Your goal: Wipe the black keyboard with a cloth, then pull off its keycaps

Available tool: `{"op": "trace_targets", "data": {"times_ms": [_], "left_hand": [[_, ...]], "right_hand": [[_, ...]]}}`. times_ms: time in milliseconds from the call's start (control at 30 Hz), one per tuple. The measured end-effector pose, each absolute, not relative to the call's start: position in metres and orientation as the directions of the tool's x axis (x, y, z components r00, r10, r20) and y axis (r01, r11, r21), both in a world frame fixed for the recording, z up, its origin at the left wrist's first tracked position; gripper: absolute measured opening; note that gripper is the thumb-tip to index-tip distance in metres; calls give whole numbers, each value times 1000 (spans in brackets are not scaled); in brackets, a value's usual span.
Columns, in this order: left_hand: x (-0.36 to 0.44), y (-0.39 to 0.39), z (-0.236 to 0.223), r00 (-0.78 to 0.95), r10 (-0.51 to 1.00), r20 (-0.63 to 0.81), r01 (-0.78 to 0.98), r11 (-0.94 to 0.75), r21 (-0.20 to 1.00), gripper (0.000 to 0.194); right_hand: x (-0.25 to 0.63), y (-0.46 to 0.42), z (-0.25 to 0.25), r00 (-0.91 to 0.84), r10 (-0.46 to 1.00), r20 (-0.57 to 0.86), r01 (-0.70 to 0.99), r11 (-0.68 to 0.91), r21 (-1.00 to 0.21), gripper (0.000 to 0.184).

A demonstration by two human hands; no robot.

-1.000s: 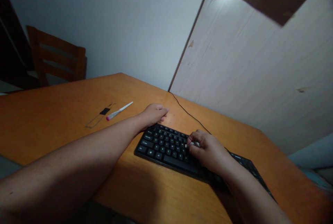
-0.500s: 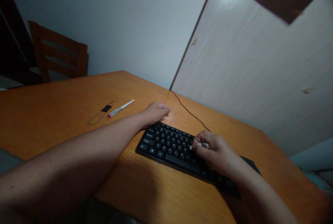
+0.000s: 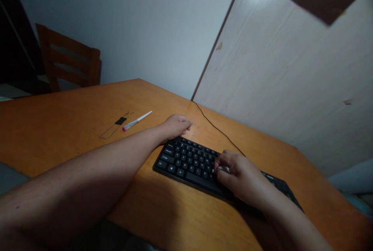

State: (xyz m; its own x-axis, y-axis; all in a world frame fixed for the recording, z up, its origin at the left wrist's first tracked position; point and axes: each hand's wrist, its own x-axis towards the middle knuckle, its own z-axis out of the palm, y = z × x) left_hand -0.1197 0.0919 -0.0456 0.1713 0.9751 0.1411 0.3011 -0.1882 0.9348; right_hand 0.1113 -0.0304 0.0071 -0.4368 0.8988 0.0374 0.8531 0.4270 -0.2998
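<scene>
A black keyboard (image 3: 189, 161) lies on the orange wooden table (image 3: 72, 126), its black cable (image 3: 217, 128) running back to the wall corner. My left hand (image 3: 174, 126) rests at the keyboard's far left corner, fingers curled loosely against its edge. My right hand (image 3: 239, 175) sits over the middle keys with the fingers pinched on a small white thing that I cannot make out, pressed down among the keys.
A white pen-like tool with a pink tip (image 3: 136, 121) and a thin wire loop with a black tab (image 3: 114, 128) lie on the table to the left. A wooden chair (image 3: 70, 64) stands behind the table. Pale walls meet close behind the keyboard.
My right hand has shifted slightly along the keys, first right, then lower onto them, with the white thing still pinched. My left hand has stayed at the keyboard's corner.
</scene>
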Motion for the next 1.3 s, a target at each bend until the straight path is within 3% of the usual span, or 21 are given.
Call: {"op": "trace_targets", "data": {"times_ms": [433,667,867,1300], "left_hand": [[-121,94,-46,172,975,140,293,-186,938,30],[-120,92,-45,164,975,150,295,-193,936,31],[-119,93,-46,163,975,152,300,-195,934,30],[-120,95,-48,168,973,156,301,-202,932,31]], "right_hand": [[109,-29,6,-408,910,75,869,412,-272,12],[109,-38,5,-458,887,56,812,443,-379,12],[101,-42,8,-465,882,73,840,466,-278,14],[100,-44,10,-485,873,56,841,483,-243,14]]}}
